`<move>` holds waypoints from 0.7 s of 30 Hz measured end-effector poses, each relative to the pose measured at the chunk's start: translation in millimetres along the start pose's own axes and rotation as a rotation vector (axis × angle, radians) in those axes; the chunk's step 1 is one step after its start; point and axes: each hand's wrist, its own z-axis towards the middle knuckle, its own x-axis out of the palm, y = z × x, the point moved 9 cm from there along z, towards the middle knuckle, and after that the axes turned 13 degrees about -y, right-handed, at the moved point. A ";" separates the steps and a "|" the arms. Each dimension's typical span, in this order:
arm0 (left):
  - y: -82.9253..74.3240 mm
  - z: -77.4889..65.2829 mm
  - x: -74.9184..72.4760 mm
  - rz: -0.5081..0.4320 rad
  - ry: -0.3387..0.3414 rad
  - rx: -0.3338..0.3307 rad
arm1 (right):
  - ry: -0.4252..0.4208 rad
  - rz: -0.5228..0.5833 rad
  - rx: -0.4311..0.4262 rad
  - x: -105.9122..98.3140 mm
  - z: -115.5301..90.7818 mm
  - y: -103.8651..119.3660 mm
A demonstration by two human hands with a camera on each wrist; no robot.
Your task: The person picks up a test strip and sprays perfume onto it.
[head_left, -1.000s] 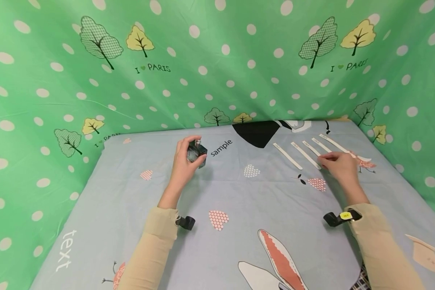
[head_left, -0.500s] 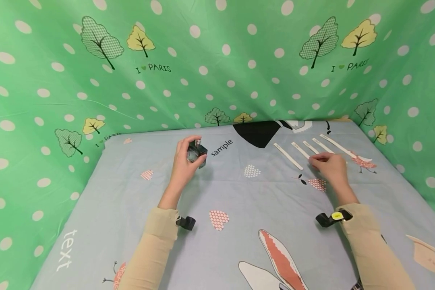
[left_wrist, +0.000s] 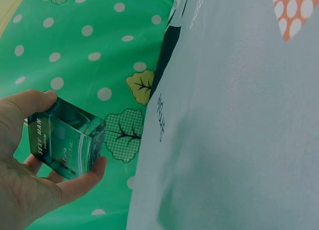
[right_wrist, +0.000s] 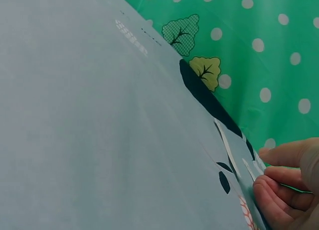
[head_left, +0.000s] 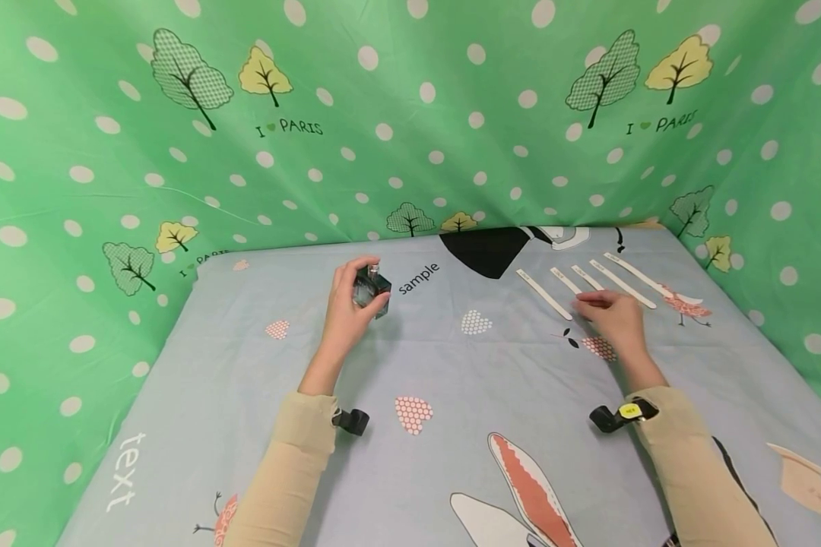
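Observation:
At the back left of the table, my left hand (head_left: 345, 300) grips a dark glass perfume bottle (head_left: 381, 291); its metal spray neck shows under the index finger. In the left wrist view, fingers and thumb hold the edges of this bottle (left_wrist: 72, 135), with "SEXY MAN" lettering on it. Several white paper strips (head_left: 542, 292) with small printed ends lie in a slanted row at the back right. My right hand (head_left: 616, 315) is over this row, fingertips right at the second strip (head_left: 565, 280), whose near end they hide. I cannot tell whether they pinch it.
A grey-blue printed cloth (head_left: 492, 380) covers the table, with hearts, rabbit ears and words on it. Behind and beside it hangs a green dotted curtain (head_left: 410, 99). Both wrists carry black camera straps.
My right hand has moved left along the strips, from the third one's near end to the second one, uncovering the fourth. The left hand and its perfume bottle have stayed put.

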 end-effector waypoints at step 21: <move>0.7 1.4 0.0 -0.002 0.010 -0.011 | 0.002 -0.118 -0.183 17.7 -5.5 15.5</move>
